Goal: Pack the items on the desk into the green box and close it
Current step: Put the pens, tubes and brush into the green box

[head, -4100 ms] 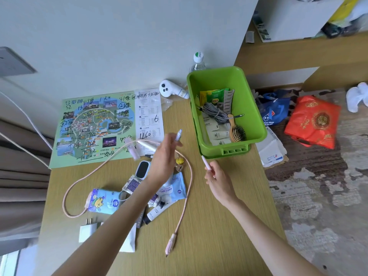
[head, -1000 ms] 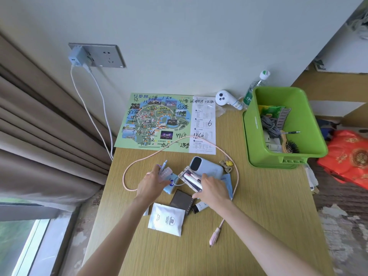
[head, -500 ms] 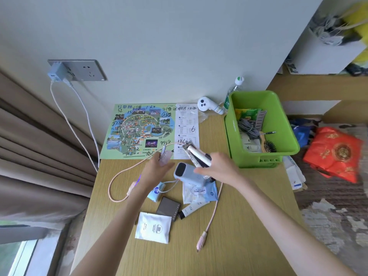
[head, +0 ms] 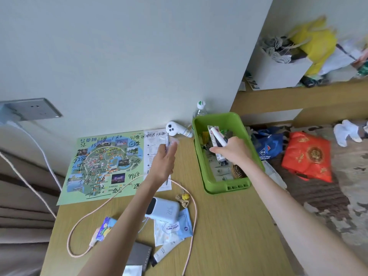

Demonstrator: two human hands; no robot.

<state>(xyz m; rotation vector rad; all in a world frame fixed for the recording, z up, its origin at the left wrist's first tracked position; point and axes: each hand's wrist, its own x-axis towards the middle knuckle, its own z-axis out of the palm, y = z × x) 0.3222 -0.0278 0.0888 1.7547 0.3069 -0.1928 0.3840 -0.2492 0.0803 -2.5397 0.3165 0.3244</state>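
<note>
My right hand [head: 232,151] gripped white tubes [head: 218,139] inside the green box [head: 203,166] rim, centre-right; left hand [head: 164,160] clutched pens [head: 167,141] over open desk [head: 229,226].

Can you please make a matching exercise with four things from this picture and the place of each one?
Things:
1. hairbrush
2. power bank
3. pen
4. red bag

Places:
A. on the floor
B. held in the left hand
C. inside the green box
D. lying on the desk

Pairs: 1-C, 2-D, 3-B, 4-A
</note>
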